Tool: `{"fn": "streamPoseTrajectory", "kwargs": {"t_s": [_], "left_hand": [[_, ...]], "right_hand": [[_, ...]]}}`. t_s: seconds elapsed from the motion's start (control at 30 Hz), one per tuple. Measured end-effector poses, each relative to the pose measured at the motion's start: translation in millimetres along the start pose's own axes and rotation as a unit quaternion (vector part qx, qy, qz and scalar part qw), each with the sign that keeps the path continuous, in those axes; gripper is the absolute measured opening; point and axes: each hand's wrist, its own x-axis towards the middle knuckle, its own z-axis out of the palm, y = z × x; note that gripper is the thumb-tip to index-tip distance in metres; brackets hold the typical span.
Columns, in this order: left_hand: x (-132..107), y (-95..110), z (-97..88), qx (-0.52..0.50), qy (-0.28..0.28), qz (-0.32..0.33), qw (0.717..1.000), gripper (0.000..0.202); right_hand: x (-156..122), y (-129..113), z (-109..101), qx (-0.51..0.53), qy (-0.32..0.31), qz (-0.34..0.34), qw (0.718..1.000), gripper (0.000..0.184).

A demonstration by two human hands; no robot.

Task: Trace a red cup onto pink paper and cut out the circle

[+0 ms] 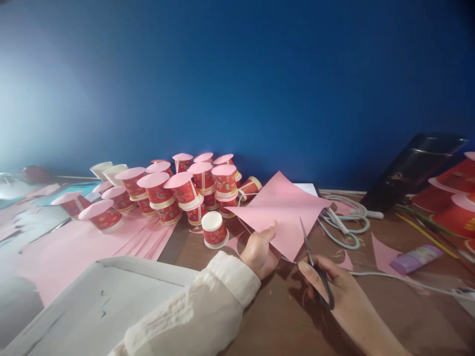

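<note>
Left hand (260, 252) pinches the pink sheet (284, 212) at its near edge; right hand (326, 282) grips scissors (313, 264), blades entering the sheet just right of the left thumb; risk: blades nicking the thumb, or the unsupported sheet buckling and tearing; red cups (185, 190) stand beyond the left hand.

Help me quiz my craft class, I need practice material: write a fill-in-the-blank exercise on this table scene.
The left hand grips a ____ square paper sheet.
The right hand grips long metal scissors by their black ____.
Pink paper circles cap the ____ paper cups.
A plain ____ wall rises behind.
Missing words: pink, handles, red, blue.
</note>
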Motion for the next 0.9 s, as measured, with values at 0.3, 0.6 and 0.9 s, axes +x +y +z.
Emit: {"fn": "streamPoseTrajectory", "kwargs": {"t_s": [0.3, 0.6, 0.9], "left_hand": [[8, 1, -6.0, 0.015, -0.021, -0.013, 1.0, 0.015], [10, 2, -7.2, 0.005, -0.018, -0.024, 1.0, 0.015], [15, 3, -13.1, 0.011, -0.021, -0.034, 0.999, 0.013]], "right_hand": [[4, 2, -5, -0.044, -0.013, 0.004, 0.999, 0.051], [10, 9, -7, -0.051, -0.032, 0.0, 0.998, 0.05], [11, 10, -8, -0.052, -0.034, -0.013, 0.998, 0.047]]}}
